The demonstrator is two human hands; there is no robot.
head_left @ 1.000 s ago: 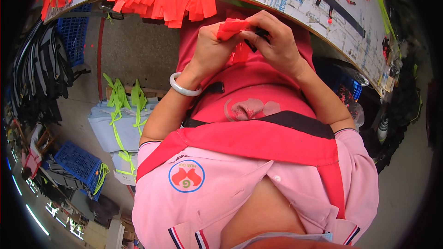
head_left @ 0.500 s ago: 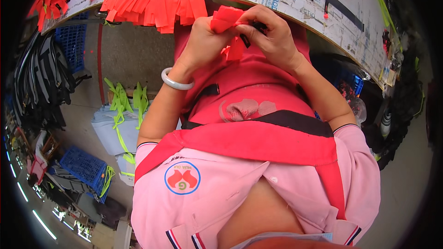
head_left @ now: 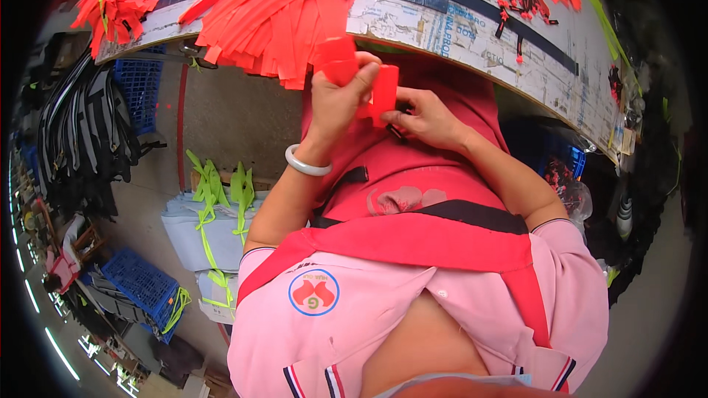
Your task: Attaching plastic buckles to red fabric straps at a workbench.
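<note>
While both hands have risen toward the table edge (head_left: 472, 37), the left hand (head_left: 335, 103) and right hand (head_left: 424, 118) pinch a folded, matte orange strap (head_left: 383, 92).

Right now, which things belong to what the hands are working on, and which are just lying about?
In hand:
left hand and right hand, both gripping the folded red-orange strap
pile of red-orange straps on the table edge
small black clips

Lying about:
lime-green straps
black straps
blue crates
</note>
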